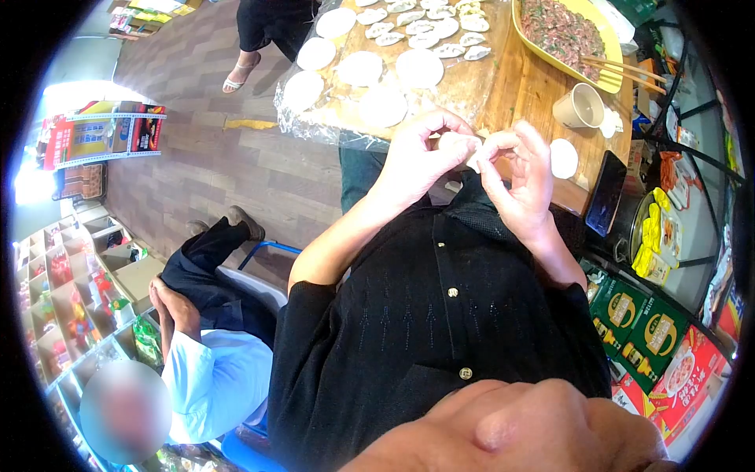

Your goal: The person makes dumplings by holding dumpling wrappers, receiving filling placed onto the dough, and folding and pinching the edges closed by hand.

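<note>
My left hand (425, 153) is closed, its thumb and fingers pinching a dumpling (458, 145) in front of my chest. Fingers of my right hand (517, 169) pinch the dumpling's right edge. The hands hide most of it, so its filling and seam cannot be made out. Just beyond them is the wooden table (511, 94), where round dumpling wrappers (362, 69) lie on a plastic-covered board. Several folded dumplings (421, 27) sit at the far side. Right of my right hand lies a single wrapper (563, 159).
A yellow tray (519, 27) holds minced filling (562, 31) with chopsticks (625, 69). Nearby stand a paper cup (578, 106) and a phone (605, 193) at the table's edge. A seated person (212, 377) is at left; another person's foot (241, 72) shows beyond the table.
</note>
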Action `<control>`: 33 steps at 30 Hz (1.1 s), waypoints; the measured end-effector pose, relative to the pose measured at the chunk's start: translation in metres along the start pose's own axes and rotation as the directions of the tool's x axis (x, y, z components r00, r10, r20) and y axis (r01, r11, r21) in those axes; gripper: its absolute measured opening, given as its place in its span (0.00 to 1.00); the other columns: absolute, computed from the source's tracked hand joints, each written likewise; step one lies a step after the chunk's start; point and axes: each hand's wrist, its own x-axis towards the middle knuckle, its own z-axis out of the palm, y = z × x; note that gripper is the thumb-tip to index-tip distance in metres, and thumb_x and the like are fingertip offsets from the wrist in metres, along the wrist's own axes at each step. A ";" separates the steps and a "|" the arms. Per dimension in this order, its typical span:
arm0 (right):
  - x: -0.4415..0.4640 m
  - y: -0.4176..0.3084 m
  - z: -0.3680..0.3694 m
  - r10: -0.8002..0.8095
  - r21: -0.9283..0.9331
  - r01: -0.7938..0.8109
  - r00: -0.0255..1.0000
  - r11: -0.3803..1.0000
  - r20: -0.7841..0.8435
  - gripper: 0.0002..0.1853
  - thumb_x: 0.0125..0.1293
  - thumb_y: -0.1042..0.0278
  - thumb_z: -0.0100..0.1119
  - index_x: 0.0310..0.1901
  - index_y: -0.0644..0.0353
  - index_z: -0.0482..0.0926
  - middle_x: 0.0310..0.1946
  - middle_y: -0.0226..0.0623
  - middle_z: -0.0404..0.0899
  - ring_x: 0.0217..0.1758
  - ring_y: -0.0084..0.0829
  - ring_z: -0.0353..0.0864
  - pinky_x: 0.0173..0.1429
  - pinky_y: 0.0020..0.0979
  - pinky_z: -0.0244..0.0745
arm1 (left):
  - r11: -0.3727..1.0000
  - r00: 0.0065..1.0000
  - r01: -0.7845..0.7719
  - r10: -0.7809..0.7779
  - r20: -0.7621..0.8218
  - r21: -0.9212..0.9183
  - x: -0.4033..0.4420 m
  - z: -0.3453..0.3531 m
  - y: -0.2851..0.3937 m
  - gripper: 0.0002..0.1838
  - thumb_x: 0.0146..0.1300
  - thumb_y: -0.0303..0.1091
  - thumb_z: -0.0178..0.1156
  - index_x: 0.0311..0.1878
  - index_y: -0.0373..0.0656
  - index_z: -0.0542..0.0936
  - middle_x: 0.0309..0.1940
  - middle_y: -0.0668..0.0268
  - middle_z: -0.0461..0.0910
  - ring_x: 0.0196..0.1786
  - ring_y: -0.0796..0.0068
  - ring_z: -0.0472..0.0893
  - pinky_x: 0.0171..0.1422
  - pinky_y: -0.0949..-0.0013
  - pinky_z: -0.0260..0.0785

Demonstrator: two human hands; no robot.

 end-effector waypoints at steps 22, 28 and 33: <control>0.001 0.003 -0.003 0.201 0.003 -0.201 0.980 0.980 -0.014 0.31 0.61 0.87 0.59 0.64 0.66 0.59 0.41 0.36 0.75 0.42 0.21 0.76 0.50 0.25 0.74 | 0.955 0.962 -0.214 0.243 -0.128 0.208 -0.014 -0.002 -0.008 0.13 0.61 0.27 0.64 0.49 0.37 0.78 0.44 0.65 0.77 0.43 0.77 0.77 0.47 0.73 0.70; 0.004 -0.001 0.002 0.169 0.167 -0.147 0.977 0.975 -0.130 0.34 0.60 0.89 0.56 0.66 0.63 0.54 0.40 0.37 0.74 0.42 0.24 0.74 0.49 0.26 0.71 | 0.851 0.998 0.069 -0.056 0.040 -0.521 -0.013 0.003 -0.019 0.15 0.65 0.32 0.63 0.52 0.38 0.76 0.46 0.67 0.78 0.43 0.80 0.77 0.49 0.75 0.71; -0.005 0.005 0.000 0.193 0.196 -0.160 0.967 0.968 -0.164 0.33 0.60 0.88 0.57 0.66 0.64 0.56 0.40 0.37 0.74 0.42 0.24 0.75 0.48 0.26 0.72 | 0.733 0.999 0.030 -0.037 0.004 -0.679 -0.010 0.018 -0.029 0.08 0.66 0.32 0.62 0.45 0.41 0.78 0.41 0.68 0.80 0.41 0.81 0.77 0.47 0.76 0.70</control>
